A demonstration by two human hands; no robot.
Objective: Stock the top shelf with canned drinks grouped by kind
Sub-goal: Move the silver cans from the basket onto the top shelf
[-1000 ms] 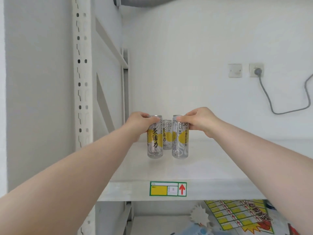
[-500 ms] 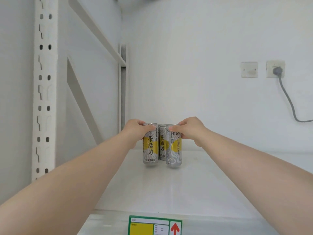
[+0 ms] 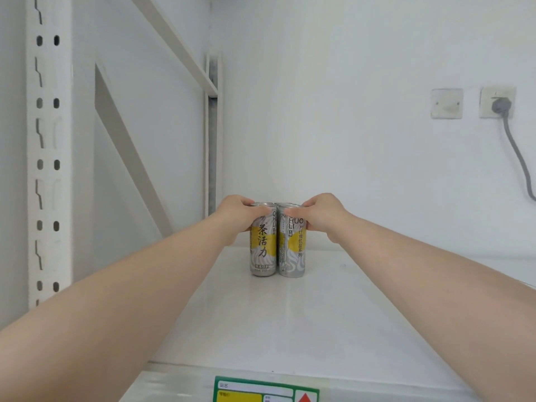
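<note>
Two slim silver-and-yellow tea cans stand upright side by side on the white top shelf (image 3: 290, 323), near its back left corner. My left hand (image 3: 239, 217) grips the top of the left can (image 3: 263, 250). My right hand (image 3: 314, 216) grips the top of the right can (image 3: 291, 253). The two cans nearly touch. Behind them the rim of at least one more can of the same kind (image 3: 282, 205) shows; the rest of it is hidden.
The white perforated upright (image 3: 48, 158) and a diagonal brace (image 3: 130, 158) stand on the left. A rear post (image 3: 213, 134) is behind the cans. On the back wall at the right are a blank plate (image 3: 446, 103) and a socket with a grey cable (image 3: 497, 103). A green shelf label (image 3: 265, 391) marks the front edge.
Both hands have pushed the two cans further back on the shelf and closer together, against the can behind. The camera has moved in closer to the shelf.
</note>
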